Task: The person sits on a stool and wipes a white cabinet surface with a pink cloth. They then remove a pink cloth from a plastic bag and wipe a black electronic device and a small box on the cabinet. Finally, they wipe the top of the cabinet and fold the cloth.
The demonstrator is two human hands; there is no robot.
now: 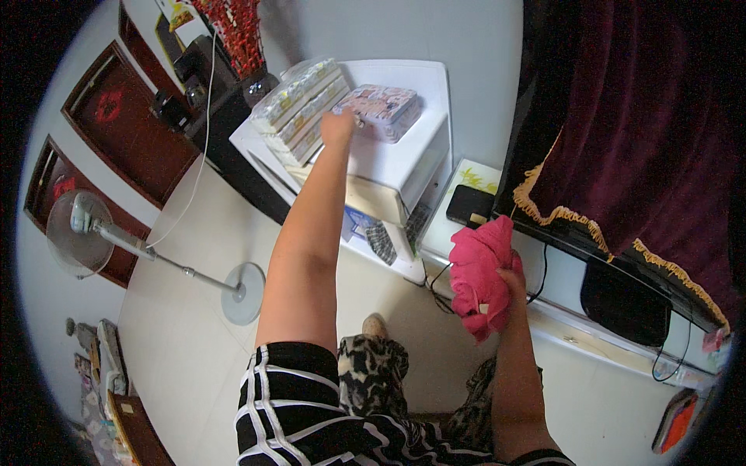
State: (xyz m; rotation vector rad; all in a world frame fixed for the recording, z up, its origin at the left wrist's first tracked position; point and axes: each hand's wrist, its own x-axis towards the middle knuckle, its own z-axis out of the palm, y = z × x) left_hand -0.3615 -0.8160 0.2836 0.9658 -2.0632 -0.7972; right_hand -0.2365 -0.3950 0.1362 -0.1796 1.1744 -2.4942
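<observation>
My right hand [514,276] grips a crumpled pink cloth [479,268] with a small pale tag, held up in front of the low TV stand. Reaching out over the white cabinet [382,160], my left hand [338,126] is at the near left corner of a patterned box [384,105]. Its fingers are mostly hidden, so whether they hold the box is unclear. Left of that hand lies a plastic-wrapped stack of tissue packs [306,110] on the same cabinet top.
A standing fan [189,272] is on the floor to the left. Red berry stems [236,35] stand in a dark vase [258,84]. At right, a fringed maroon cover [618,151] hangs over a TV. A black device [468,205] and cables lie on the TV stand [562,326].
</observation>
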